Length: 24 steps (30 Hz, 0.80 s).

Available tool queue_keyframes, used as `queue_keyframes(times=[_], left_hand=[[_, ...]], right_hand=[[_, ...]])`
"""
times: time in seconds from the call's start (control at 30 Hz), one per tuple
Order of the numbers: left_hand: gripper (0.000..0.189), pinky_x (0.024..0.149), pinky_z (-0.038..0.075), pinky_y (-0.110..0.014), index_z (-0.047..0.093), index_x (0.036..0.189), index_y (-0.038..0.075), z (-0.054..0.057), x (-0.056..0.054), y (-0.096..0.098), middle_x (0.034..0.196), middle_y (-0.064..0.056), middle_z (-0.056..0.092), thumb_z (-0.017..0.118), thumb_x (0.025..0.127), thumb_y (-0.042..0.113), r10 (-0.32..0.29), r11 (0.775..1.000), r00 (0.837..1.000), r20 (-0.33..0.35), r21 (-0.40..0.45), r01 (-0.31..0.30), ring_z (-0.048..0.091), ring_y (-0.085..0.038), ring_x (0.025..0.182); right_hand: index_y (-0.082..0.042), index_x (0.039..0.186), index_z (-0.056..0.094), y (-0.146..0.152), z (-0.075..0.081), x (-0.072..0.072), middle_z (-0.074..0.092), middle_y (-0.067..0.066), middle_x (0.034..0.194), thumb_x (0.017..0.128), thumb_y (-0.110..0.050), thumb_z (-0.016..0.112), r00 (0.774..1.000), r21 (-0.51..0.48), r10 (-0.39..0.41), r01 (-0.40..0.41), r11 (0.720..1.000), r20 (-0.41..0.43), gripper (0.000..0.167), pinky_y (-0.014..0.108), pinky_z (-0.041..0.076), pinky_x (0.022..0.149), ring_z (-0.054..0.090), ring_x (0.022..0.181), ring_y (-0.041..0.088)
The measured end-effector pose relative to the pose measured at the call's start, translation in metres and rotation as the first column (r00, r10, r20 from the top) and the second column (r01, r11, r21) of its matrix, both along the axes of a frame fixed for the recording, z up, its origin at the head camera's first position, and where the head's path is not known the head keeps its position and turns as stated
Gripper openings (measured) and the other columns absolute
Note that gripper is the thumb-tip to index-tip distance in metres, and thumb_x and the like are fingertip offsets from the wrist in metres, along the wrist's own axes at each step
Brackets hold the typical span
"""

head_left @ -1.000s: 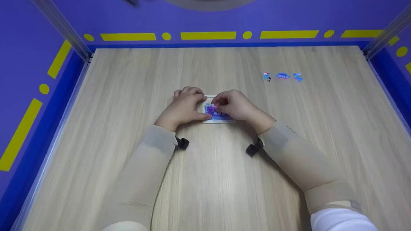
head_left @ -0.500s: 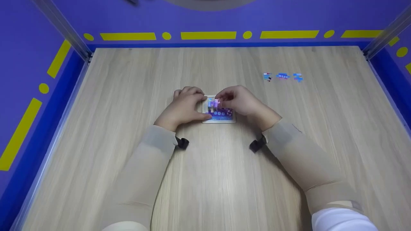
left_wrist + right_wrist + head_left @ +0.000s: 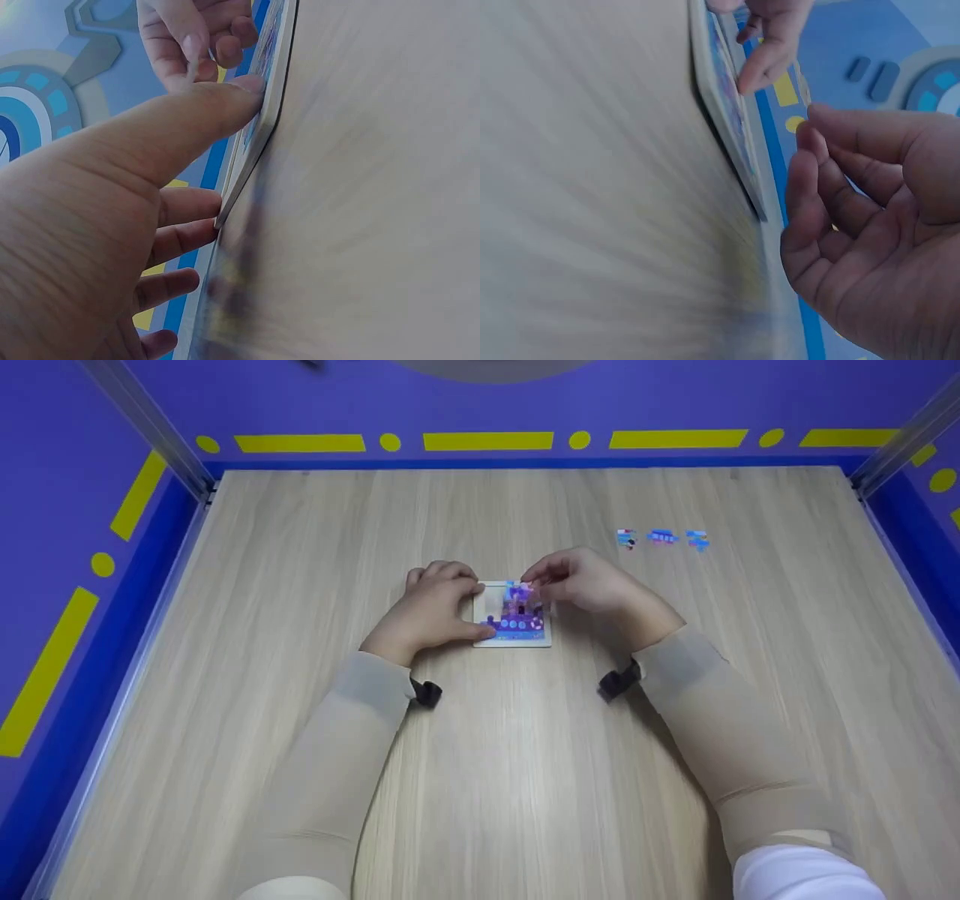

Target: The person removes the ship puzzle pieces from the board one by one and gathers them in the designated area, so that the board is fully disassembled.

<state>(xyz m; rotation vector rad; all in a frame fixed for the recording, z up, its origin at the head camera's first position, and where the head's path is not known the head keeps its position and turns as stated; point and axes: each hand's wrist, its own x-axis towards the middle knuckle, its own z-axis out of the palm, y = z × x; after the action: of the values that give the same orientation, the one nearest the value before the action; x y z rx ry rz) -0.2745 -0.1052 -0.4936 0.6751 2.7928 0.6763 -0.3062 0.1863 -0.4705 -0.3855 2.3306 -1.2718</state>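
A square jigsaw puzzle board (image 3: pixel 513 644) with a pale rim lies mid-table, its lower part filled with purple and blue picture pieces. My left hand (image 3: pixel 427 611) holds the board's left side: the thumb (image 3: pixel 225 101) rests over its face and two fingertips touch the corner. Between thumb and fingertips, my right hand (image 3: pixel 592 581) pinches a jigsaw piece (image 3: pixel 519 591), pink, purple and light blue, above the board's upper right. In the right wrist view this piece (image 3: pixel 802 84) shows as a thin edge, raised off the board. Part of the board's right side is behind the right fingers.
Farther back on the right, three loose jigsaw pieces (image 3: pixel 662 538) lie in a row on the wooden table (image 3: pixel 480 780). Blue-purple walls (image 3: pixel 487 409) with yellow marks border the table at the back and sides.
My right hand has moved right and away from me, carrying the pinched piece from the board's middle to its upper right. The left hand has stayed in place on the board.
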Motion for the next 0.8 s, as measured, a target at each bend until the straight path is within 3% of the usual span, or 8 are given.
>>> queue_keyframes(times=[0.23, 0.4, 0.57, 0.8], left_hand=[[0.078, 0.133, 0.023, -0.058, 0.072, 0.150, 0.013, 0.000, 0.002, 0.000, 0.161, -0.005, 0.060, 0.089, 0.091, 0.061, 0.008, 1.000, 1.000, 0.004, 0.007, -0.008, 0.043, -0.032, 0.159], [0.077, 0.132, 0.022, -0.058, 0.072, 0.149, 0.013, -0.002, 0.003, 0.000, 0.161, -0.005, 0.060, 0.089, 0.091, 0.061, 0.004, 1.000, 1.000, -0.002, 0.015, -0.004, 0.044, -0.032, 0.159], [0.077, 0.133, 0.022, -0.058, 0.072, 0.150, 0.013, -0.002, 0.002, 0.000, 0.161, -0.005, 0.060, 0.089, 0.091, 0.061, 0.009, 1.000, 1.000, -0.009, 0.009, -0.009, 0.044, -0.032, 0.159], [0.079, 0.133, 0.020, -0.060, 0.071, 0.152, 0.014, -0.002, 0.002, 0.001, 0.162, -0.004, 0.060, 0.090, 0.091, 0.060, 0.009, 1.000, 1.000, -0.007, -0.005, -0.009, 0.045, -0.032, 0.159]], right_hand=[[-0.014, 0.134, 0.082, 0.020, 0.016, 0.000, 0.076, 0.007, 0.123, 0.106, -0.006, 0.070, 0.999, -0.016, -0.037, 0.038, 0.999, 0.019, 0.031, 0.034, 0.057, 0.098, 0.065, 0.111, 0.024], [-0.018, 0.132, 0.083, 0.036, 0.015, 0.002, 0.078, 0.006, 0.131, 0.107, -0.018, 0.076, 0.999, 0.072, -0.001, -0.002, 0.997, 0.036, 0.026, 0.039, 0.049, 0.104, 0.061, 0.115, 0.025], [-0.018, 0.133, 0.083, 0.061, 0.012, 0.000, 0.079, 0.007, 0.132, 0.108, -0.018, 0.076, 1.000, 0.153, -0.023, 0.022, 0.988, 0.006, 0.026, 0.038, 0.051, 0.098, 0.061, 0.112, 0.025], [-0.006, 0.135, 0.081, 0.097, 0.012, -0.002, 0.081, 0.010, 0.123, 0.107, -0.013, 0.076, 0.991, 0.153, -0.082, 0.098, 0.983, -0.107, 0.030, 0.019, 0.056, 0.086, 0.070, 0.100, 0.009]])
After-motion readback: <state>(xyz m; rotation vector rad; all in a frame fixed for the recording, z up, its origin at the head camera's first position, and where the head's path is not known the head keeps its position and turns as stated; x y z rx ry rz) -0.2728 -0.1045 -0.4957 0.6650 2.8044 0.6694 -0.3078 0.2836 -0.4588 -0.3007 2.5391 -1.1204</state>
